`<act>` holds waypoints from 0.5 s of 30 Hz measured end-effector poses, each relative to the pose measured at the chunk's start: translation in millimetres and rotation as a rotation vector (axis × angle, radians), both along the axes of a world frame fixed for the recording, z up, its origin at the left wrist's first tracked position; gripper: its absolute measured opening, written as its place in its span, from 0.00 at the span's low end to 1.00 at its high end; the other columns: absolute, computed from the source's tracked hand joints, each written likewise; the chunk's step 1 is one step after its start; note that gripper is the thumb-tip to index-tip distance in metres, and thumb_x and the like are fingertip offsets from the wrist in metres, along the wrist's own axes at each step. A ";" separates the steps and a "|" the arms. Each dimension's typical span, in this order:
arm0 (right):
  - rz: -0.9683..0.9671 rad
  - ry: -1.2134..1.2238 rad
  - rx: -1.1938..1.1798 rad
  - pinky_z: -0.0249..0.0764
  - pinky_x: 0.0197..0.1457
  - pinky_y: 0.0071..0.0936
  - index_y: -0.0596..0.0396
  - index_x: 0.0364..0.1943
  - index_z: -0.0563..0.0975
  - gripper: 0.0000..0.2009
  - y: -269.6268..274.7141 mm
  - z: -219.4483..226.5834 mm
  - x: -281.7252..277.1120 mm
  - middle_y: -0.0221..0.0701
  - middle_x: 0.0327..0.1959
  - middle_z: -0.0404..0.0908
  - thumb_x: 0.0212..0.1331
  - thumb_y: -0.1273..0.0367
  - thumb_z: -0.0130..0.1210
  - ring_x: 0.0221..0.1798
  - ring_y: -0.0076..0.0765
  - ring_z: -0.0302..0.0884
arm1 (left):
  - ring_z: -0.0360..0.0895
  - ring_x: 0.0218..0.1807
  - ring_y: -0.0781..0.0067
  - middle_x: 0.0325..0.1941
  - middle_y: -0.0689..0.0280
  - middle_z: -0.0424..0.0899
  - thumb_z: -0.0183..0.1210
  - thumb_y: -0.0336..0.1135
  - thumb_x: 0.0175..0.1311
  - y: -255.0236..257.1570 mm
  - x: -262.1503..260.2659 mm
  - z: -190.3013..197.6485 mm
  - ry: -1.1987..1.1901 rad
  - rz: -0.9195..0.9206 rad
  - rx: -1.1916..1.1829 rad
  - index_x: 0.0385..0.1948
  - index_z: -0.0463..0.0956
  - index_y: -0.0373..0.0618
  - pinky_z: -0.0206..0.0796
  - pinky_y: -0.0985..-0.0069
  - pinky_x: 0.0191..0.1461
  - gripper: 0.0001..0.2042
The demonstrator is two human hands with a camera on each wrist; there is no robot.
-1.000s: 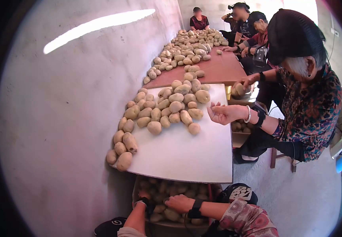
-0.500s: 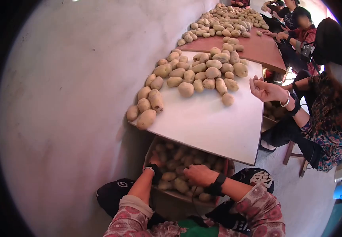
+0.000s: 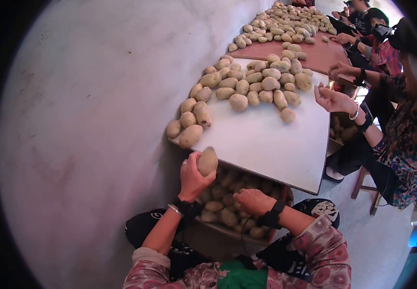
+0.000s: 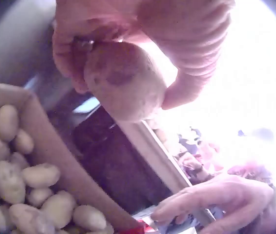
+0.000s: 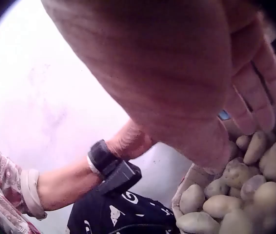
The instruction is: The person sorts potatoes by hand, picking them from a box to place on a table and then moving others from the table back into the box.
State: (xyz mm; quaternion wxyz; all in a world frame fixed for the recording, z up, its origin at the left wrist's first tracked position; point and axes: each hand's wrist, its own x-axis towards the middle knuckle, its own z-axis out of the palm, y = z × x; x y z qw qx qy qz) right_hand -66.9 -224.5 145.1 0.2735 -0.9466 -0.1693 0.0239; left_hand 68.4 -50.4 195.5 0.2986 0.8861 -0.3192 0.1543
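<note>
My left hand [image 3: 193, 178] grips a large potato [image 3: 207, 161] just above the near left edge of the white table. In the left wrist view, the fingers and thumb curl round that potato [image 4: 123, 82]. Over the box of potatoes [image 3: 285, 194] hangs my right hand [image 3: 255, 202]. The right wrist view shows its fingers [image 5: 252, 95] loosely extended above the potatoes [image 5: 222, 206], holding nothing. Loose potatoes [image 3: 191, 136] line the table's left side, and more lie heaped toward its far end.
The white table [image 3: 266, 144] meets a red table [image 3: 309, 62] piled with potatoes. On the right sits a person in a patterned top [image 3: 401, 139], one hand [image 3: 336, 98] over the white table's edge. A wall [image 3: 83, 120] runs along the left.
My left hand has risen out of the box with a potato in its grip. My right hand stays over the box. The head view has shifted, placing the table higher and farther right.
</note>
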 end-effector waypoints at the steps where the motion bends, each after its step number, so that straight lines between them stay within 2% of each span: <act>1: -0.001 -0.002 0.001 0.78 0.38 0.44 0.57 0.32 0.75 0.05 1.7 -1.3 0.0 0.43 0.30 0.80 0.52 0.71 0.51 0.37 0.50 0.80 | 0.75 0.44 0.50 0.40 0.52 0.78 0.65 0.41 0.42 -6.7 6.3 6.3 -0.002 -0.001 0.001 0.49 0.65 0.41 0.65 0.59 0.51 0.30; 3: 0.031 0.039 -0.037 0.78 0.37 0.44 0.56 0.33 0.76 0.06 3.0 -2.6 -0.5 0.43 0.31 0.80 0.53 0.72 0.50 0.38 0.50 0.81 | 0.74 0.44 0.50 0.41 0.53 0.77 0.64 0.40 0.41 -24.4 17.4 15.1 -0.188 0.023 0.029 0.48 0.67 0.43 0.64 0.60 0.50 0.29; 5: 0.036 0.058 -0.048 0.78 0.37 0.44 0.56 0.32 0.76 0.05 7.7 -2.6 -2.7 0.43 0.30 0.80 0.53 0.73 0.49 0.38 0.50 0.81 | 0.73 0.46 0.49 0.44 0.53 0.77 0.64 0.39 0.41 -32.9 32.4 10.3 -0.154 0.022 0.022 0.48 0.68 0.42 0.64 0.60 0.52 0.28; 7: 0.021 0.079 -0.114 0.79 0.35 0.44 0.57 0.30 0.77 0.05 6.5 -11.8 -1.0 0.42 0.30 0.81 0.53 0.73 0.50 0.37 0.50 0.82 | 0.72 0.50 0.48 0.48 0.53 0.76 0.63 0.38 0.43 -44.9 53.3 -7.5 -0.189 0.041 0.082 0.50 0.68 0.43 0.62 0.58 0.54 0.28; 9: 0.007 0.012 -0.077 0.79 0.36 0.44 0.57 0.30 0.79 0.06 3.5 -8.0 -5.7 0.43 0.31 0.82 0.52 0.73 0.50 0.38 0.50 0.82 | 0.69 0.54 0.50 0.54 0.55 0.73 0.62 0.37 0.44 -49.2 68.5 -38.2 -0.279 0.111 0.140 0.53 0.67 0.44 0.59 0.54 0.57 0.29; 11: -0.042 0.083 -0.034 0.79 0.38 0.45 0.58 0.30 0.79 0.06 5.0 -15.4 -2.1 0.44 0.32 0.82 0.51 0.73 0.51 0.39 0.51 0.82 | 0.64 0.59 0.50 0.58 0.55 0.69 0.62 0.38 0.46 -52.1 61.3 -41.3 -0.345 0.199 0.186 0.55 0.65 0.43 0.55 0.53 0.61 0.30; 12: -0.037 0.078 -0.032 0.79 0.38 0.45 0.58 0.30 0.79 0.06 0.5 -6.8 -4.0 0.45 0.32 0.82 0.50 0.73 0.52 0.39 0.51 0.82 | 0.64 0.59 0.50 0.58 0.55 0.69 0.62 0.38 0.46 -55.3 60.9 -43.2 -0.347 0.170 0.174 0.55 0.65 0.43 0.55 0.53 0.61 0.30; 15: -0.022 0.102 -0.033 0.79 0.38 0.44 0.58 0.29 0.79 0.06 0.0 -0.6 -15.4 0.45 0.32 0.82 0.49 0.73 0.53 0.39 0.52 0.82 | 0.61 0.62 0.52 0.60 0.57 0.66 0.63 0.40 0.46 -45.3 49.4 -46.6 -0.309 0.242 0.218 0.58 0.63 0.46 0.53 0.54 0.62 0.33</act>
